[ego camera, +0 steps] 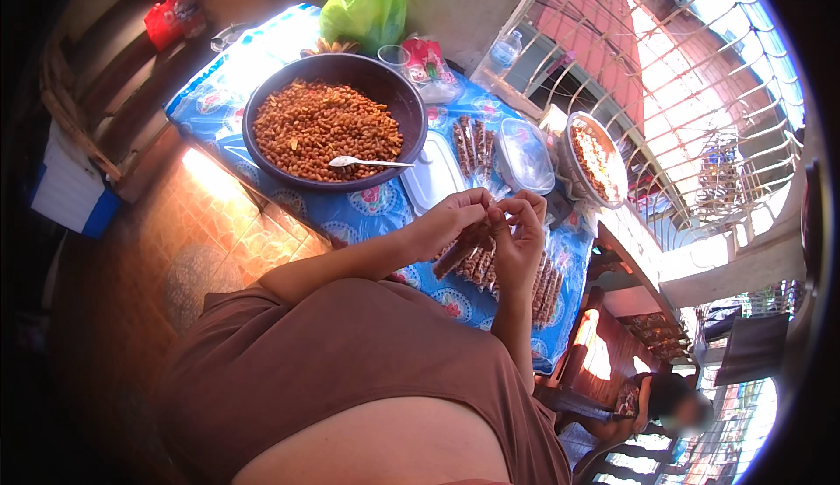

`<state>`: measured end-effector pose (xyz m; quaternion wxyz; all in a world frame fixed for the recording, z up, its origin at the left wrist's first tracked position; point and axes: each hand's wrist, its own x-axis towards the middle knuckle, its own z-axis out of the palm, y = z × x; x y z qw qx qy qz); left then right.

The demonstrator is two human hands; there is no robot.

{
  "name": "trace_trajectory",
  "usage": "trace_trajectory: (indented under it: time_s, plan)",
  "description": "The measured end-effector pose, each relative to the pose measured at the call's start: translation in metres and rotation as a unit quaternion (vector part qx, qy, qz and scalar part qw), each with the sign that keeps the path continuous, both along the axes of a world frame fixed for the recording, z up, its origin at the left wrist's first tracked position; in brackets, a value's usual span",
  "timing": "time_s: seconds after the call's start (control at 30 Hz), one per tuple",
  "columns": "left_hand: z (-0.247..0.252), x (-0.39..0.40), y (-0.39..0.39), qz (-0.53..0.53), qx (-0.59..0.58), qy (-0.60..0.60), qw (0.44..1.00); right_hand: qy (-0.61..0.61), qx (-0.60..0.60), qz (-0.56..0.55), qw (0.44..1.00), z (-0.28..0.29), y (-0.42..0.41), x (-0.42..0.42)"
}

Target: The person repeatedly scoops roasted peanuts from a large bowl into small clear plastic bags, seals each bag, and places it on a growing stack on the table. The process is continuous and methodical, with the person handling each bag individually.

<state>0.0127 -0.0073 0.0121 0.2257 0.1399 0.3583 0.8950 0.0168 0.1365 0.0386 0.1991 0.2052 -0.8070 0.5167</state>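
My left hand (pixel 459 219) and my right hand (pixel 522 232) meet over the table, fingertips pinching the top of a narrow clear plastic packet of peanuts (pixel 461 249). The packet hangs tilted below them, partly hidden by the fingers. Beneath and beside my hands lie several filled packets (pixel 545 291) in rows. More filled packets (pixel 471 144) rest farther back, near a clear plastic container (pixel 525 154). To the left stands a dark purple basin (pixel 415 108) of brown peanuts (pixel 321 124), with a white spoon (pixel 371 162) lying on them.
A white plastic lid (pixel 430 173) lies beside the basin on the blue patterned tablecloth (pixel 453 304). Behind are a green plastic bag (pixel 367 9) and a clear cup (pixel 394 56). A second bowl (pixel 620 177) stands by the window grille. Another person (pixel 646 400) sits at lower right.
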Motion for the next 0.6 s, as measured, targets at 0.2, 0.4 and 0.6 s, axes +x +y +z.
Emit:
trace_trajectory:
  time_s: [0.2,0.4,0.6]
  plan:
    - [-0.008,0.001,0.003,0.024,0.002,0.033,0.999,-0.12,-0.238,0.07,0.961,-0.003,-0.011,0.005]
    - [-0.012,0.001,0.002,0.015,0.014,0.037,0.999,-0.137,-0.332,0.107,0.927,-0.011,-0.01,0.002]
    - [-0.007,0.009,-0.001,0.028,-0.027,0.037,0.999,-0.13,-0.42,0.144,0.886,-0.008,-0.014,0.0]
